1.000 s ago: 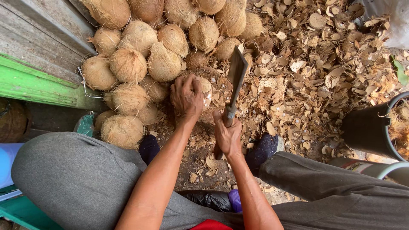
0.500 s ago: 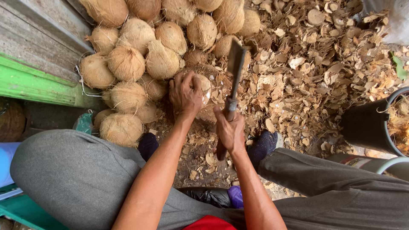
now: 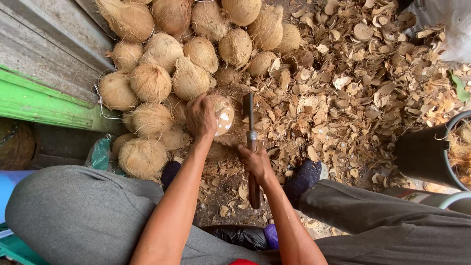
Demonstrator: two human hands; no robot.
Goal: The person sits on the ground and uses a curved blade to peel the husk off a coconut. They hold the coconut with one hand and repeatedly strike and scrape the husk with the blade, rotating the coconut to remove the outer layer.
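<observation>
My left hand (image 3: 200,116) grips a brown coconut (image 3: 222,114) with patches of white flesh showing, holding it on the ground between my knees. My right hand (image 3: 256,163) is closed around the wooden handle of a cleaver (image 3: 249,128). Its dark blade stands edge-on just right of the coconut, close to its side. A heap of husked, fibrous coconuts (image 3: 189,54) lies beyond my left hand.
Brown shell chips and husk scraps (image 3: 353,83) cover the ground to the right. A black bucket (image 3: 431,152) stands at the right edge. A green-edged ledge (image 3: 44,105) and grey boards run along the left. My grey-trousered legs (image 3: 73,216) frame the spot.
The cleaver was raised and tilted over the coconut; now it has come down, blade edge-on beside the coconut. The coconut has turned in my left hand, showing more white.
</observation>
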